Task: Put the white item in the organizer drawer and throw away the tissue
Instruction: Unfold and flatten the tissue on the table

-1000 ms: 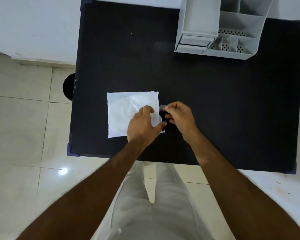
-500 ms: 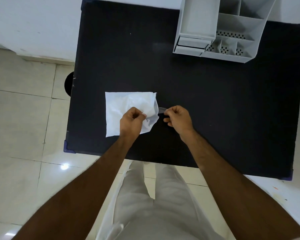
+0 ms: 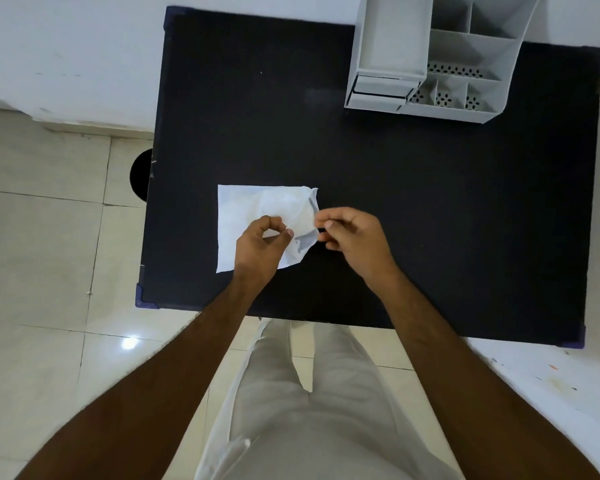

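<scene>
A white tissue (image 3: 253,209) lies on the black table (image 3: 430,209), crumpled and lifted along its right side. My left hand (image 3: 257,247) pinches the tissue's raised fold between thumb and forefinger. My right hand (image 3: 354,240) is closed at the tissue's right edge, its fingertips pinched on the small white item, which the fingers almost wholly hide. The grey organizer (image 3: 465,46) stands at the table's far right, with its small drawer (image 3: 381,88) shut at the front left.
A round black bin (image 3: 140,174) shows partly on the tiled floor beside the table's left edge. A white wall runs behind the table. My legs stand at the table's near edge.
My left hand went from lying flat on the tissue to pinching it and lifting its right side. My right hand stayed closed and shifted slightly toward the tissue's edge.
</scene>
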